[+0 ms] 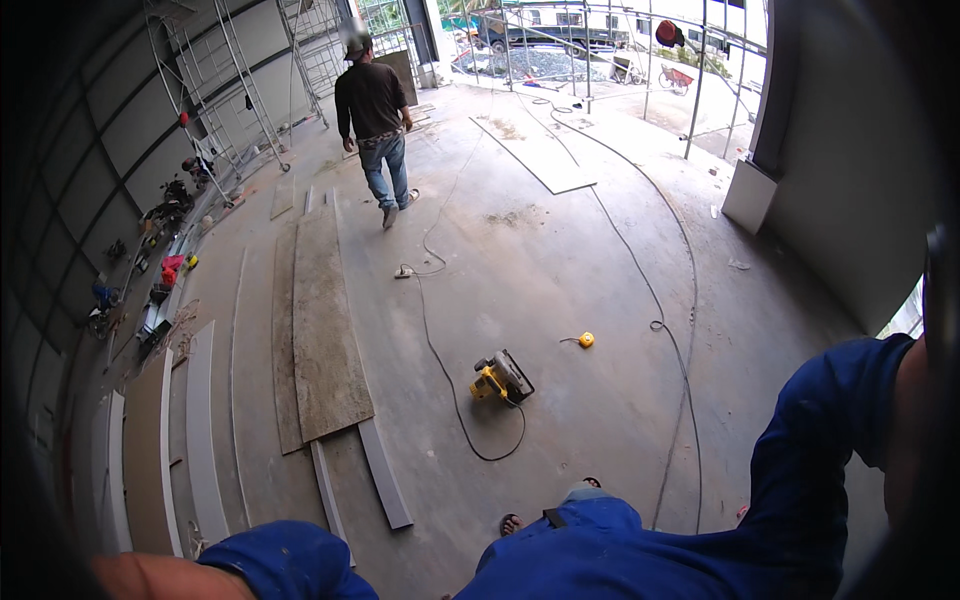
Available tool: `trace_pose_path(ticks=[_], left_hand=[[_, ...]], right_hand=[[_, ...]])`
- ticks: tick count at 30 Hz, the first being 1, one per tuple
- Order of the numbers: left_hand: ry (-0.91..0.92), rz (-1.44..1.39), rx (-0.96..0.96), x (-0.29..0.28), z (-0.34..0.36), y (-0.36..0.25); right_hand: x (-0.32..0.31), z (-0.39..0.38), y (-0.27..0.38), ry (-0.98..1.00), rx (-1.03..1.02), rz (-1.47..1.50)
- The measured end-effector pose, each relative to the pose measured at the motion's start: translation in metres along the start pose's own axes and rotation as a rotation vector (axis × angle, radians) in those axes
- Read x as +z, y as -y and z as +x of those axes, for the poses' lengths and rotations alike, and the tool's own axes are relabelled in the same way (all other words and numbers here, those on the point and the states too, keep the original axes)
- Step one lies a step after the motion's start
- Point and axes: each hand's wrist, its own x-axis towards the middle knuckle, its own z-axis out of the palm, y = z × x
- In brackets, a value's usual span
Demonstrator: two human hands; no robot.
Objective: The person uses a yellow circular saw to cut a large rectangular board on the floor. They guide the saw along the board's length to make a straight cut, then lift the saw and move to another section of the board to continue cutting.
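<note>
Neither of my hands shows. My left arm [175, 577], bare below a blue sleeve, leaves the picture at the lower left. On the right, my blue-sleeved right arm [815, 430] is raised, and its hand is beyond the dark rim. A yellow and grey circular saw [500, 378] rests on the concrete floor ahead of my sandalled feet, its cord looping beside it. Slightly farther and to the right lies a yellow tape measure [586, 340].
Long worn boards [325, 340] and pale panels [205, 430] cover the left floor. Cables [655, 300] snake across the right. A white sheet [540, 160] lies ahead. A person [375, 120] stands with their back to me near scaffolding [225, 90]. Tools line the left wall.
</note>
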Motion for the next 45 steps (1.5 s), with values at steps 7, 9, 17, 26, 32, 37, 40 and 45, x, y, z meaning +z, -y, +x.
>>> trace_pose_path(ticks=[7,9,17,26,32,37,40,45], left_hand=[[0.018,-0.006,-0.020,0.031,0.024,-0.045],[0.027,-0.024,-0.026,0.045,0.036,-0.055],[0.033,-0.085,0.002,0.116,0.083,-0.098],[-0.141,-0.215,0.024,0.203,0.137,-0.108],[-0.376,-0.557,-0.660,0.375,0.048,-0.053],[0.089,-1.051,-1.738,0.515,-0.133,-0.082],[0.346,-1.004,-1.848,0.529,-0.188,-0.125],[0.394,-1.115,-1.358,0.460,-0.119,-0.125]], right_hand=[[-0.021,-0.023,-0.007,-0.019,-0.021,0.085],[-0.031,-0.032,-0.012,-0.018,-0.012,0.109],[-0.071,-0.076,-0.021,-0.019,-0.042,0.204],[-0.085,-0.123,-0.015,-0.122,0.035,0.351],[0.012,-0.236,0.020,-0.284,0.895,0.852],[0.082,-0.411,0.092,-0.042,2.196,1.201],[0.079,-0.493,0.127,0.067,2.330,0.934],[0.087,-0.563,0.083,0.002,1.836,0.692]])
